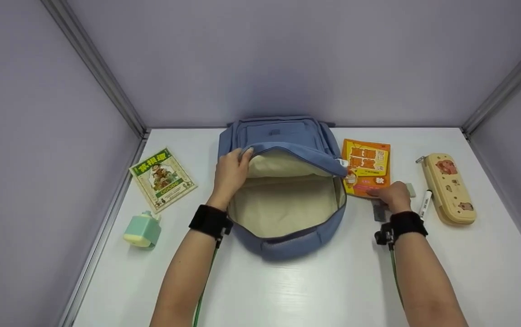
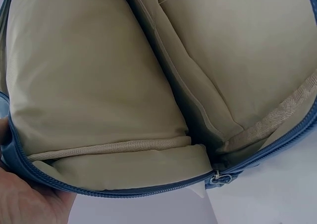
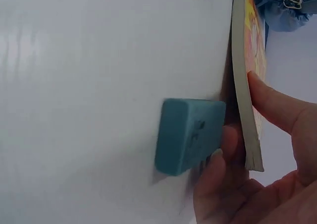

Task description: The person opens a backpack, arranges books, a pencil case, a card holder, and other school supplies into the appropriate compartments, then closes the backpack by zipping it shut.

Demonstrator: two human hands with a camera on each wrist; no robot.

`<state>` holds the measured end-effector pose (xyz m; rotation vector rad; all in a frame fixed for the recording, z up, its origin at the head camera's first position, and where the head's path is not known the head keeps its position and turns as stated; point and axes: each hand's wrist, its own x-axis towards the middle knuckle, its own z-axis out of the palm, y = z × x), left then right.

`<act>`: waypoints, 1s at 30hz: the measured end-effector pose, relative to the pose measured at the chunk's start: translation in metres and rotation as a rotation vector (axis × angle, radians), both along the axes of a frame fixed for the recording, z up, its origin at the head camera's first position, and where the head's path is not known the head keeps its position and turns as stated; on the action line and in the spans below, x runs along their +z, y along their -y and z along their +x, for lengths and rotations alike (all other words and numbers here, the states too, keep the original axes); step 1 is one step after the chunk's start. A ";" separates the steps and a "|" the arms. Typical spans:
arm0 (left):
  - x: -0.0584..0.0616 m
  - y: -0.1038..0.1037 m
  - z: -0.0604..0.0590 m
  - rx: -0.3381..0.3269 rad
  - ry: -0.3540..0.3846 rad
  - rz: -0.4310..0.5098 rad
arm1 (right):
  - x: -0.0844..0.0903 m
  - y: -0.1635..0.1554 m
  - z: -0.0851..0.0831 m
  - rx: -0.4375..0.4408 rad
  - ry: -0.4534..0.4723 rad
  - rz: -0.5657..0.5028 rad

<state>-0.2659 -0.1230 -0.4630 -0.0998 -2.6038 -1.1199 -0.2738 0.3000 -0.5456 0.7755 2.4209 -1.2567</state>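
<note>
Right hand (image 1: pixel 394 196) pinches orange book (image 1: pixel 366 167); left hand (image 1: pixel 230 175) grips backpack (image 1: pixel 287 186) flap

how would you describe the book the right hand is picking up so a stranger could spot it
Start at the open blue backpack in the middle of the white table. Just to its right lies the orange book, its near edge pinched by the right hand. Its bright orange cover sets it apart from the green-titled book left of the backpack.

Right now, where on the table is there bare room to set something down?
Free: the wide near strip of the white table in front of the blue backpack, between the forearms, and the patch right of the pencil case. Crowded: between backpack and pencil case, where the right hand grips the orange book beside the eraser and pen.
</note>
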 end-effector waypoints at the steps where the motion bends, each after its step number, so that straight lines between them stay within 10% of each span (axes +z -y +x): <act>1: 0.000 0.000 0.000 0.000 0.000 0.001 | 0.001 -0.002 -0.001 0.005 -0.009 -0.017; 9: -0.001 -0.001 -0.002 0.007 0.001 0.002 | 0.029 -0.013 -0.001 -0.021 -0.190 -0.311; 24: -0.003 0.001 -0.005 0.017 0.001 0.000 | 0.101 0.012 0.010 -0.266 -0.707 -0.494; 30: -0.002 0.003 -0.007 0.016 -0.005 0.020 | 0.120 0.022 0.017 -0.127 -0.818 -0.810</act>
